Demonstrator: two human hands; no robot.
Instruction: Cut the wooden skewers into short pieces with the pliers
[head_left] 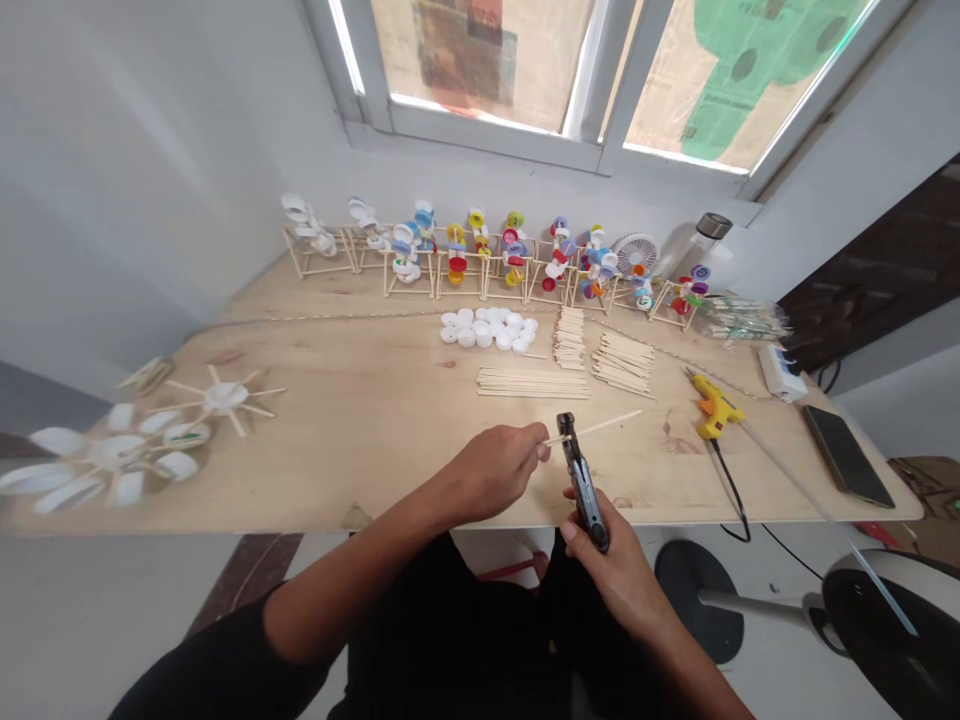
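My left hand [501,470] is closed, pinching one end of a thin wooden stick [613,422] between thumb and fingers. The stick slants up to the right over the table. My right hand [619,568] is wrapped round a pair of grey and black multi-tool pliers [582,482], whose head points away from me. The pliers' jaws meet the stick close to my left fingertips; whether they are pressed fully on it I cannot tell. Beyond my hands lie a bundle of long sticks [534,383], two piles of shorter sticks [621,360] and a group of white bottle caps [484,333].
A yellow glue gun [716,405] with its cord and a phone [847,455] lie at right. White cap-and-stick wheels [116,453] occupy the left end. Several stick stands with coloured caps [514,265] line the wall, near a small fan [635,255] and a bottle [701,245].
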